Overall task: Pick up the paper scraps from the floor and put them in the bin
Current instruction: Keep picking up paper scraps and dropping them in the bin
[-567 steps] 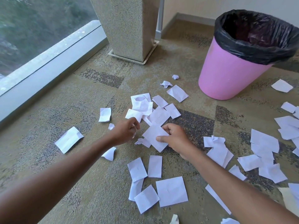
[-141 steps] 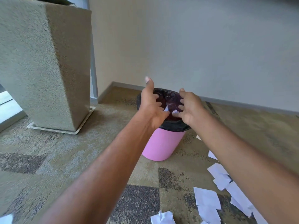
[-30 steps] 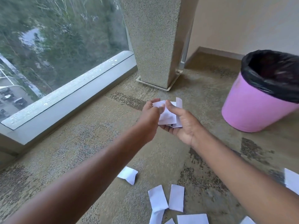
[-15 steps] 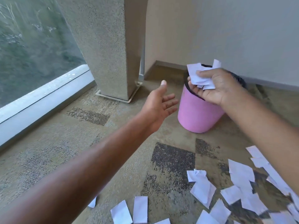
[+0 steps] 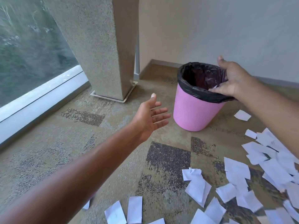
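A pink bin [image 5: 193, 111] lined with a black bag stands on the carpet near the wall. My right hand [image 5: 230, 78] hovers over its right rim, fingers spread and palm down, holding nothing; a white scrap [image 5: 214, 87] shows just under the fingertips inside the bag. My left hand [image 5: 151, 116] is stretched out left of the bin, palm up and empty, fingers straight. Several white paper scraps [image 5: 237, 172] lie scattered on the floor at the lower right, and more scraps [image 5: 134, 209] lie along the bottom edge.
A speckled stone pillar [image 5: 97, 46] on a base plate stands left of the bin. A large window with a low sill [image 5: 40, 97] runs along the left. A plain wall [image 5: 226, 29] with a skirting board closes the back.
My right hand held a bunch of scraps over the bin half a second ago; now it is spread and empty, the scraps dropped into the bag. My left hand stays open.
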Demonstrator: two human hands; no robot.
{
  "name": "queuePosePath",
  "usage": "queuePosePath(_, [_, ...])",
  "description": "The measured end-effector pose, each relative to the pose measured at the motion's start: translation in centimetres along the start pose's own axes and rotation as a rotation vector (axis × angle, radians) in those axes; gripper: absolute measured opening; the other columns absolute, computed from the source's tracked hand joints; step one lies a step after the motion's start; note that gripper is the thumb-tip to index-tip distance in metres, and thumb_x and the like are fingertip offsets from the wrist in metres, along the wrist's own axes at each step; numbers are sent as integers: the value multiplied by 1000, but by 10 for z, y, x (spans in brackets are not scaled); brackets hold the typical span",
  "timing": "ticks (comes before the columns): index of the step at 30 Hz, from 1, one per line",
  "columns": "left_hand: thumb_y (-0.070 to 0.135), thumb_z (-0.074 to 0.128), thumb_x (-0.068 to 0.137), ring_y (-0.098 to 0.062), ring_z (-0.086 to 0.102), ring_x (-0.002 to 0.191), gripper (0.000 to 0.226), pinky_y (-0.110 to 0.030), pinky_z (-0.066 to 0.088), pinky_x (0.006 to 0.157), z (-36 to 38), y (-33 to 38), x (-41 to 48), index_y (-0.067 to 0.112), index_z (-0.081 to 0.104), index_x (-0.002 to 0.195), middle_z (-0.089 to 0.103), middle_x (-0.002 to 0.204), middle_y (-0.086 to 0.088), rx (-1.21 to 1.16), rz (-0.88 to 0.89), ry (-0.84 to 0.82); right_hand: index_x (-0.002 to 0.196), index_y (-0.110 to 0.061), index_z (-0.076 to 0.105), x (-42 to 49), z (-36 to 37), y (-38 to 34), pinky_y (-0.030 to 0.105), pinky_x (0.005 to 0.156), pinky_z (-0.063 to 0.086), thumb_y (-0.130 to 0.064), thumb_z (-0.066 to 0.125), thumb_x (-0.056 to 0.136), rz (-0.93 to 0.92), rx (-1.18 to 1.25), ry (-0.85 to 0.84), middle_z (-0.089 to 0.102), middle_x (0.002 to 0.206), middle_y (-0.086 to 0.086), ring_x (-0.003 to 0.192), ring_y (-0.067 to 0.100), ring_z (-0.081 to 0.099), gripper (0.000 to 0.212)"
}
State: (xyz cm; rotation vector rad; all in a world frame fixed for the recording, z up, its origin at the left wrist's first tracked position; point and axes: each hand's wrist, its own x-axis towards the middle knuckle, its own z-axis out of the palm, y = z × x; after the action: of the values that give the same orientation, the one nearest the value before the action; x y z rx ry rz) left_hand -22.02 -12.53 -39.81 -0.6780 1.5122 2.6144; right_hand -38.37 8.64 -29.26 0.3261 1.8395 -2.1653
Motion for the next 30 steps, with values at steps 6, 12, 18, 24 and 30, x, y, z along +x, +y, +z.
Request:
queuePosePath(6, [44, 59, 106, -31, 76, 109, 41, -49, 59, 99, -51, -13, -20, 12, 65, 130, 75, 114, -10, 197, -3, 33, 124, -11, 63, -2, -4, 13, 37, 84, 64, -39, 76, 97, -130, 13, 30, 63, 124, 12, 112, 27, 69, 41])
queuePosePath(12, [28, 67, 104, -22, 75, 94, 29, -43, 59, 88, -136, -35, -51, 7, 67, 124, 77, 120, -16, 552, -47, 200, 97, -10, 72, -49, 18, 80, 25, 58, 52, -29, 75, 98, -166, -92, -127, 67, 73, 2, 63, 12, 62, 20])
queuePosePath(18, [32, 75, 97, -17, 66, 92, 24, -31, 54, 76, -220, -68, -95, 17, 70, 116, 70, 108, -3, 1099, -88, 281, 100, -9, 72, -104, 53, 185, 25, 54, 49, -25, 75, 99, -39, -189, -289, 68, 74, 2, 60, 13, 58, 17])
queuePosePath(24, [65, 77, 83, -23, 56, 121, 58, -33, 46, 96, -269, -101, -130, 29, 67, 128, 56, 130, -2, 1577, -163, 291, 109, 5, 70, -146, 70, 271, 28, 56, 50, -23, 76, 98, 75, -313, -342, 70, 79, 7, 60, 13, 60, 30])
queuePosePath(30, [37, 97, 65, -26, 52, 113, 68, -42, 51, 95, -302, -131, -141, 28, 64, 124, 51, 120, -5, 1576, -55, 297, 102, 0, 72, -171, 65, 318, 28, 57, 51, -18, 76, 99, 124, -474, -399, 69, 82, 8, 64, 13, 60, 19])
